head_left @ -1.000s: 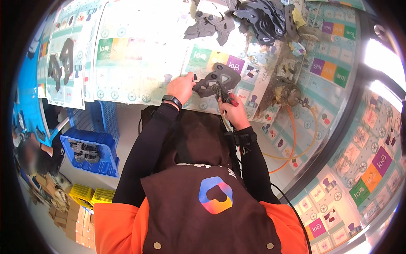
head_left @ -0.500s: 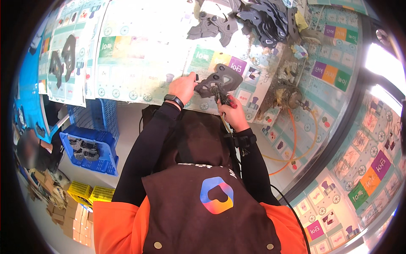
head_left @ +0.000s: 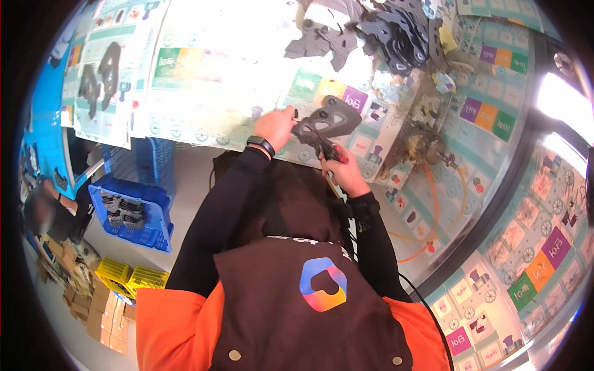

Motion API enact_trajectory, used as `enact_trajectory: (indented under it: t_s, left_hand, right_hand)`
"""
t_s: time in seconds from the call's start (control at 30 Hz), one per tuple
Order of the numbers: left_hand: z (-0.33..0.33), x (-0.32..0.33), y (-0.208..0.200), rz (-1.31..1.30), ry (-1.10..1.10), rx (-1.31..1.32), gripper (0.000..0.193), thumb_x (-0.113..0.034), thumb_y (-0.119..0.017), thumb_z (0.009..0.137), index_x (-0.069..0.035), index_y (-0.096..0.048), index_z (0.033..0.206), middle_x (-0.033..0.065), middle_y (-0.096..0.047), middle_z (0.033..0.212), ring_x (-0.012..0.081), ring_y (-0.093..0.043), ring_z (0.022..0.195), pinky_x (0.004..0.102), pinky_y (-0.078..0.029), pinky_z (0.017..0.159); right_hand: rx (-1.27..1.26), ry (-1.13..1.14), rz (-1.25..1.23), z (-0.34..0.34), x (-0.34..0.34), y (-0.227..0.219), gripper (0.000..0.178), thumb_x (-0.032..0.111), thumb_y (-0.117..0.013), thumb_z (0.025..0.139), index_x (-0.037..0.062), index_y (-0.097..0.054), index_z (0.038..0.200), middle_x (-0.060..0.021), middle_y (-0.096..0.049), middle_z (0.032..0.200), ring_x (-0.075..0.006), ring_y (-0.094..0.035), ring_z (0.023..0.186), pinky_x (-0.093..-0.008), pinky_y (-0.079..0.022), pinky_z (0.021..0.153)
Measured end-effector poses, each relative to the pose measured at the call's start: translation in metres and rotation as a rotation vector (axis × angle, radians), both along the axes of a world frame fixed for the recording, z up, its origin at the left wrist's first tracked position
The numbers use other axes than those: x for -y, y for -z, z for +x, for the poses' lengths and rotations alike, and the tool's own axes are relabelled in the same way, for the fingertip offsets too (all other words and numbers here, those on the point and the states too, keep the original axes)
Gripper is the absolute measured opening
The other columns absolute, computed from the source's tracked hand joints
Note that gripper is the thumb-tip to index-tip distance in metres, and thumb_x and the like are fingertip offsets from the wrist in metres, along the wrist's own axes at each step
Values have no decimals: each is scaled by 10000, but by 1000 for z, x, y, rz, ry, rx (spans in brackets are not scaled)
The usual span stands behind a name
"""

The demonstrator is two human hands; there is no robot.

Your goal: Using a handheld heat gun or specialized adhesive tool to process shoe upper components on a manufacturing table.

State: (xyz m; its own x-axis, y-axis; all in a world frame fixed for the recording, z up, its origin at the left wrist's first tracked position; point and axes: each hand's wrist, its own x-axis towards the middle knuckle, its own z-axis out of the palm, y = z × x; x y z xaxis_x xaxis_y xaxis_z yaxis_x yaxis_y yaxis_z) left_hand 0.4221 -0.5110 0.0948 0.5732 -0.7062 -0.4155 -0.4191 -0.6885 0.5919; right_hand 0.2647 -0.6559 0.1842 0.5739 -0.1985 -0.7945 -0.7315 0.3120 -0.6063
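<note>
A dark grey moulded plate with cut-out holes is held just above the table's near edge. My left hand grips it by its left end, fingers closed. In my right hand is a grimy dark spray gun with a red part, a thin hose hanging below it. Its front end meets or overlaps the plate's near side; whether they touch I cannot tell. Further back on the table lie loose grey plates and a heap of darker moulded pieces.
Two dark pieces lie on paper at the far left. A blue crate with grey parts and yellow baskets stand lower left; a person is beyond. To the right, a crusted round pot connects to orange hoses.
The plate has turned a little in my hands and its holes now show at a steeper slant. The spray gun stays close to its near side. The whole view has shifted slightly.
</note>
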Motion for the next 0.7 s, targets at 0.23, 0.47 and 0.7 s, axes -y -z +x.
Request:
enact_trajectory:
  t_s: [0.23, 0.47, 0.7]
  left_hand:
    - [33, -18, -76, -498, -300, -266, 91, -176, -680, 891, -90, -652, 905, 77, -636, 702, 191, -586, 585, 312, -474, 564]
    - [232, -202, -101, -604, -1003, -42, 186, -249, -670, 945, -95, -640, 1044, -16, -621, 690, 37, -504, 546, 205, -379, 469]
    - [281, -162, -32, -77, -678, -45, 642, -461, -750, 832, 48, -547, 1166, 104, -690, 814, 150, -662, 653, 305, -507, 532]
  right_hand:
    - [119, 201, -86, -31, 33, -43, 413, 36, -499, 713, -32, -607, 1106, -112, -714, 907, -115, -550, 562, -236, -435, 513]
    - [198, 323, -89, -24, 47, -59, 430, 28, -488, 715, -43, -555, 1134, -143, -704, 875, -140, -490, 469, -252, -408, 439]
    - [280, 296, -202, -41, 47, -29, 355, 63, -535, 749, 38, -626, 1091, -58, -710, 899, -73, -589, 679, -214, -391, 454]
